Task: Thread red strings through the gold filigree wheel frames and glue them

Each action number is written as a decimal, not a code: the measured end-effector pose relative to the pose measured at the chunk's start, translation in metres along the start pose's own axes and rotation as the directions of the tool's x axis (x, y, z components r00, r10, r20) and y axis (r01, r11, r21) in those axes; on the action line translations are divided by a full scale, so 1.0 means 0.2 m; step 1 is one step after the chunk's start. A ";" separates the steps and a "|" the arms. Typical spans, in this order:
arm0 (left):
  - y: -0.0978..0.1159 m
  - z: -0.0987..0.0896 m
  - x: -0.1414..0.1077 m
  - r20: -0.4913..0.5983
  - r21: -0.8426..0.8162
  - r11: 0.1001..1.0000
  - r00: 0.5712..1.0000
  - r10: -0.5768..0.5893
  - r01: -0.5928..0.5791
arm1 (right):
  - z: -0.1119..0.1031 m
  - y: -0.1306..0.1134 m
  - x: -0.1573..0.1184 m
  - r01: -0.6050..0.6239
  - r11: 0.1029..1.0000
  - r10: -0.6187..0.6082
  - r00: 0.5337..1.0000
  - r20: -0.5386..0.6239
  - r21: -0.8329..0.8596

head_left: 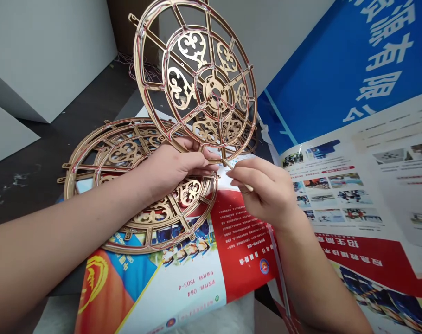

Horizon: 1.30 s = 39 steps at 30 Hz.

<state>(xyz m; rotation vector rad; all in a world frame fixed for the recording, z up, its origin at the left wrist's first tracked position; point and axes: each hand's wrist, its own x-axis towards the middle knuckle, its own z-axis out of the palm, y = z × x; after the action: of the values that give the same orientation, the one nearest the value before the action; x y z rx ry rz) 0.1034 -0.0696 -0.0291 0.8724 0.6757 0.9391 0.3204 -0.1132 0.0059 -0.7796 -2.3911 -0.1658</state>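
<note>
Glossy posters (242, 241) under gold filigree wheels (216, 90)

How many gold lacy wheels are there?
2: the upright wheel, gripped by the left hand, and the flat wheel, lying on a printed poster. Another could be hidden underneath.
</note>
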 end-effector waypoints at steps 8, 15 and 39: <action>0.01 0.00 -0.01 -0.004 0.024 1.000 1.000 -0.005 0.005 | 0.02 0.04 -0.03 -0.123 0.983 0.152 0.961 -0.230 0.136; 0.01 0.01 -0.01 -0.047 0.002 1.000 0.999 -0.019 0.019 | 0.05 0.02 -0.03 -0.150 0.968 0.219 0.898 -0.381 0.203; 0.00 -0.01 -0.01 -0.015 -0.001 1.000 1.000 -0.012 0.012 | 0.02 0.03 -0.02 -0.058 0.997 0.064 0.988 -0.140 0.043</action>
<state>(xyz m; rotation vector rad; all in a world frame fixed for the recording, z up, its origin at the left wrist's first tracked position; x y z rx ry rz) 0.1020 -0.0704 -0.0298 0.8607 0.6927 0.9361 0.3236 -0.1095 -0.0004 -0.7950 -2.2285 -0.1441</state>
